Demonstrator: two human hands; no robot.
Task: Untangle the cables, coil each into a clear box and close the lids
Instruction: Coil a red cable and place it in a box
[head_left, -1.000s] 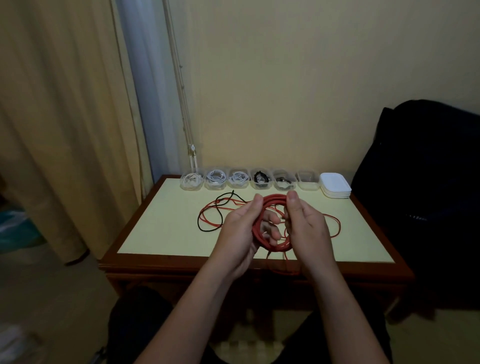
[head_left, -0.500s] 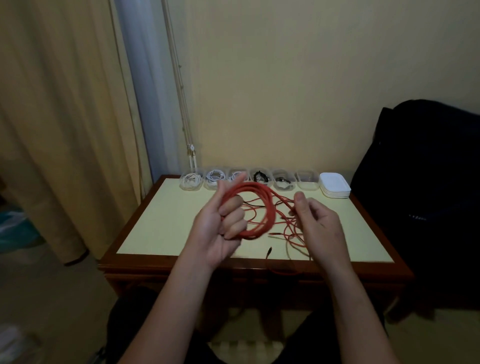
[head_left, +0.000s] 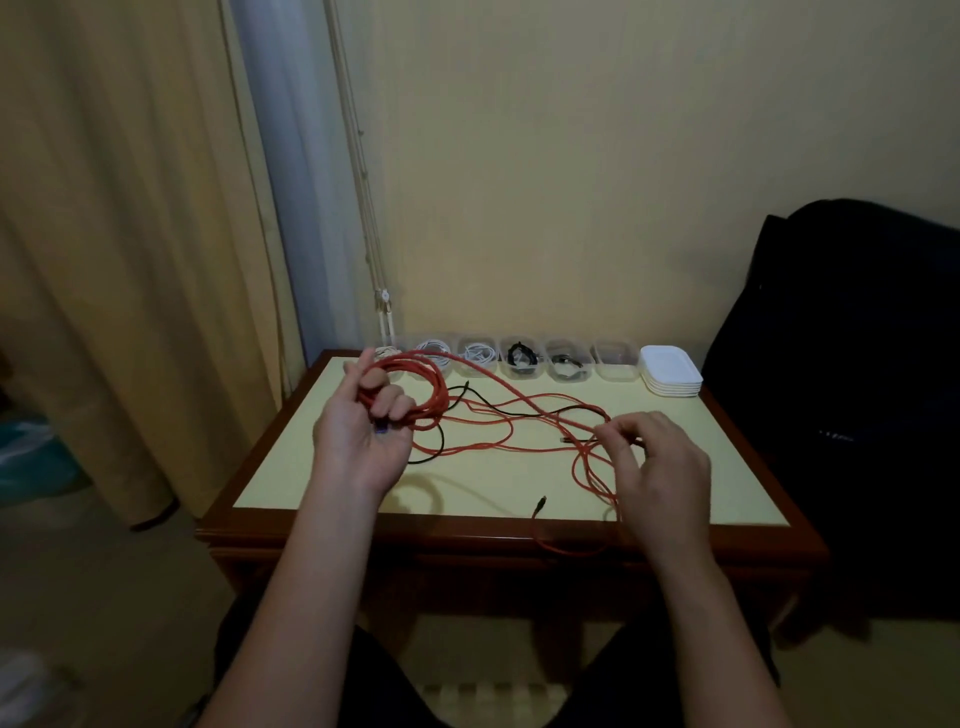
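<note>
My left hand (head_left: 363, 436) grips a coil of the red cable (head_left: 436, 395), raised over the table's left side. A strand runs from the coil rightward to my right hand (head_left: 660, 467), whose fingertips pinch it near the table's right front. More red cable lies in loose loops on the table and hangs over the front edge. A thin black cable (head_left: 498, 410) lies tangled under the red loops. Several clear boxes (head_left: 615, 358) stand in a row at the back; most hold coiled cables, and the rightmost one looks empty.
A stack of white lids (head_left: 670, 371) sits at the back right of the wooden table (head_left: 311, 462). A dark bag (head_left: 857, 389) stands to the right. Curtains hang at the left.
My left hand carried the red coil up and to the left. My right hand moved away to the right and down, drawing a strand out between them.
</note>
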